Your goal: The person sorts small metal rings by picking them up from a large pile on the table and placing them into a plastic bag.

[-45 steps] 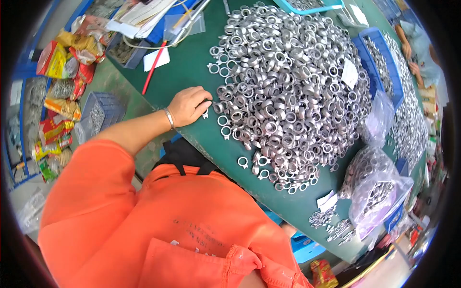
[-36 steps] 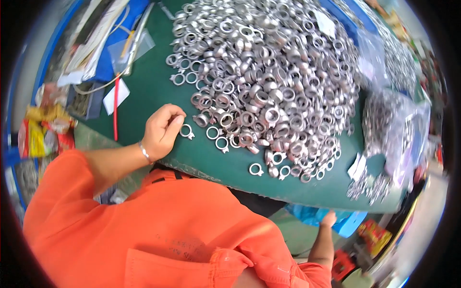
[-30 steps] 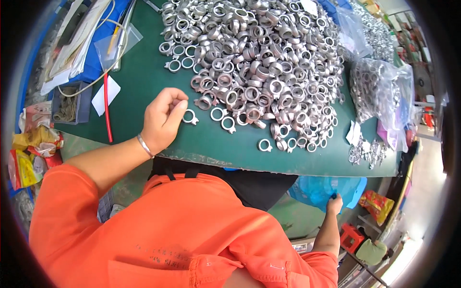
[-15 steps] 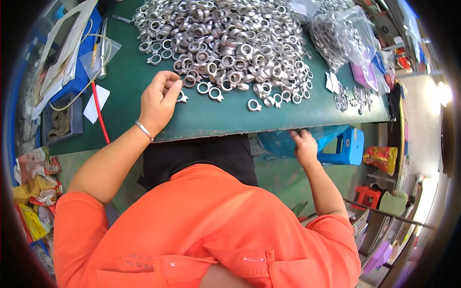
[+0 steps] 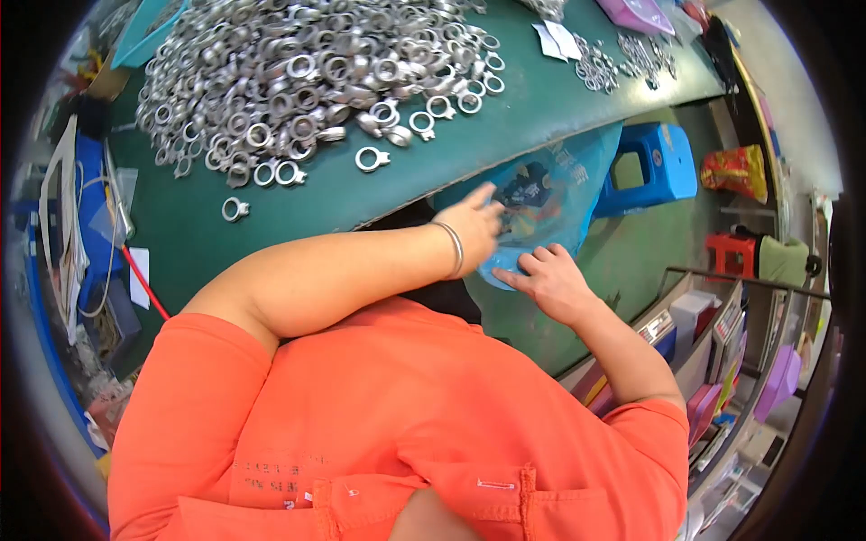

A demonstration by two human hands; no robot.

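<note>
At far left, a red rod (image 5: 144, 282) lies slantwise beside a white card (image 5: 139, 276) on a green worktable (image 5: 334, 200), with a turquoise tray (image 5: 152, 34) toward the back. A broad heap of grey metal rings (image 5: 307, 86) covers the tabletop to its right, a few loose rings lying along its near side. A worker in an orange shirt (image 5: 388, 397) bends over the near edge, left arm crossing the body. The left hand (image 5: 469, 230), blurred and with a silver bracelet (image 5: 456, 249) at its wrist, spreads its fingers at a translucent blue plastic bag (image 5: 570, 176), which hangs just below the table's edge between worker and table. The right hand (image 5: 552, 284) has bent fingers against the bag's near rim; whether they pinch the plastic cannot be told. Beyond, white papers (image 5: 557, 41) and small metal parts (image 5: 595, 68) rest on the table, above a blue stool (image 5: 672, 162); a red-and-yellow packet (image 5: 735, 174) stands farther right.
</note>
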